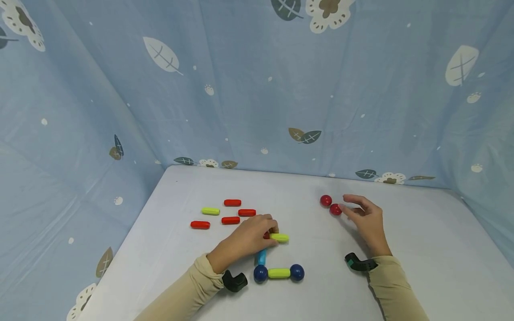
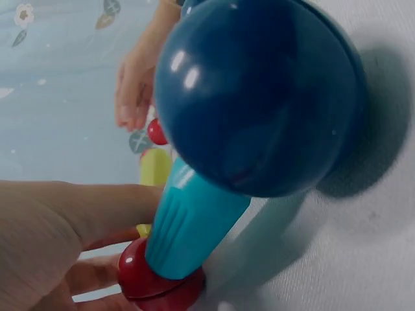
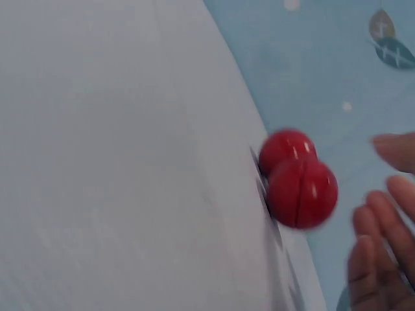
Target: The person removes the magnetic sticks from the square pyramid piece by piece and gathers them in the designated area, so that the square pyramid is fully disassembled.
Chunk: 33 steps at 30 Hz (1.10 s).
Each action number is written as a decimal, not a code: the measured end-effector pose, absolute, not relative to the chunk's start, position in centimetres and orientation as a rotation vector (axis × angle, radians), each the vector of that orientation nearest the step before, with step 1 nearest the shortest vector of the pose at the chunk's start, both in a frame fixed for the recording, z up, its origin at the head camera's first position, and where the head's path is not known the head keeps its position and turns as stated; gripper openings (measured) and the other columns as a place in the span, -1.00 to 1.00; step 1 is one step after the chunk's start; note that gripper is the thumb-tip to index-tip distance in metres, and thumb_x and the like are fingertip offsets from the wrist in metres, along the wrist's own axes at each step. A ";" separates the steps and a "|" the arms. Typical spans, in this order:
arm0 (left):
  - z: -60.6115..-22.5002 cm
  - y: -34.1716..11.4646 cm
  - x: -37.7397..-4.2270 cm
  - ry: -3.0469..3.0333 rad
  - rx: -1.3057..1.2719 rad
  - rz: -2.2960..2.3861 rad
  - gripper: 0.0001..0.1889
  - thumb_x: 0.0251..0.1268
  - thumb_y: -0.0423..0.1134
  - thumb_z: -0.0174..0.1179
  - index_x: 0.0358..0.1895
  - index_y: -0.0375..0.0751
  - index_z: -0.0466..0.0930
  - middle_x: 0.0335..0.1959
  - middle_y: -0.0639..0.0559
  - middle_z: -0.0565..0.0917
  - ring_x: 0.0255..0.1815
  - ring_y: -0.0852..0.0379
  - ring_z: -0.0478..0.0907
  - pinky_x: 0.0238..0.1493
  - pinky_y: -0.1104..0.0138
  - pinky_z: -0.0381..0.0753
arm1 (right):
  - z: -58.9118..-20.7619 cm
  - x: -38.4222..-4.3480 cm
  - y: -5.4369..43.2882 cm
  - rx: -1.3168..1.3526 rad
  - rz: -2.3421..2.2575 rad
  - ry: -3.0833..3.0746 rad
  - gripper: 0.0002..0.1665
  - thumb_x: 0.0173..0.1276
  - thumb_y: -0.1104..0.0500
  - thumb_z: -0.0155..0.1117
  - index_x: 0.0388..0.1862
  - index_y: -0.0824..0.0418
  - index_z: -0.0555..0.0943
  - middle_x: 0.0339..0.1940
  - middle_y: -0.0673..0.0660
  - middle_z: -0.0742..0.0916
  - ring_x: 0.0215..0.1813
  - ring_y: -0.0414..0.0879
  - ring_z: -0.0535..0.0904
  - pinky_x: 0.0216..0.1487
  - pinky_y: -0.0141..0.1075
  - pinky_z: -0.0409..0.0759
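Observation:
My left hand [image 1: 250,234] grips a red ball [image 2: 159,278], its fingers curled about it. A lime-green rod [image 1: 279,237] sticks out to the right from that ball, and a light blue rod [image 1: 261,257] runs from it toward a dark blue ball [image 1: 260,273]. Another lime rod [image 1: 279,273] links this ball to a second dark blue ball [image 1: 296,272]. On the right, my right hand [image 1: 366,220] hovers with thumb and fingers spread, its thumb tip right at the nearer of two red balls [image 1: 335,209]. The farther red ball [image 1: 325,200] lies beside it.
Several red rods [image 1: 230,220] and a lime rod [image 1: 210,211] lie on the white table [image 1: 305,187] beyond the left hand. A blue patterned cloth [image 1: 249,98] hangs along the back and sides. Each wrist wears a black band [image 1: 360,263].

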State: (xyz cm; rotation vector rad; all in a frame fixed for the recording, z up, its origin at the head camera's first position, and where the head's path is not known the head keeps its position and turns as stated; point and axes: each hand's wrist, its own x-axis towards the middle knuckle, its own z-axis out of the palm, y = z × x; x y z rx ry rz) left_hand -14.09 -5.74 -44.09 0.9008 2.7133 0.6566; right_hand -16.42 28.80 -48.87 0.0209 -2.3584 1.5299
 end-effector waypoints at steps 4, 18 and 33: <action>-43.8 -5.5 -14.1 2.686 0.851 0.784 -0.79 0.29 -0.12 0.46 -0.10 -0.04 0.70 -0.26 0.15 0.54 -0.31 0.27 0.42 -0.32 0.51 0.47 | -48.2 -16.3 27.1 0.152 1.582 -2.301 -0.64 0.29 0.32 0.51 0.06 0.35 0.71 0.01 0.21 0.79 -0.02 -0.32 0.68 -0.10 -0.56 0.63; -43.8 -4.9 -14.1 2.616 0.835 1.010 -0.85 0.35 -0.14 0.39 -0.14 0.02 0.62 -0.31 0.21 0.69 -0.27 0.22 0.56 -0.27 0.46 0.52 | -49.1 -14.8 20.3 0.898 1.869 -2.574 -0.62 0.33 0.27 0.48 0.13 0.20 0.70 0.07 0.24 0.78 0.13 -0.22 0.71 -0.14 -0.24 0.79; -44.1 -5.5 -14.4 2.545 0.738 1.062 -0.86 0.23 -0.14 0.46 -0.26 0.04 0.66 -0.34 0.22 0.70 -0.29 0.22 0.55 -0.26 0.43 0.55 | -48.9 -14.2 18.9 0.987 1.861 -2.729 -0.64 0.27 0.18 0.56 0.04 0.11 0.73 0.02 0.14 0.80 -0.05 -0.30 0.66 -0.37 -0.33 0.71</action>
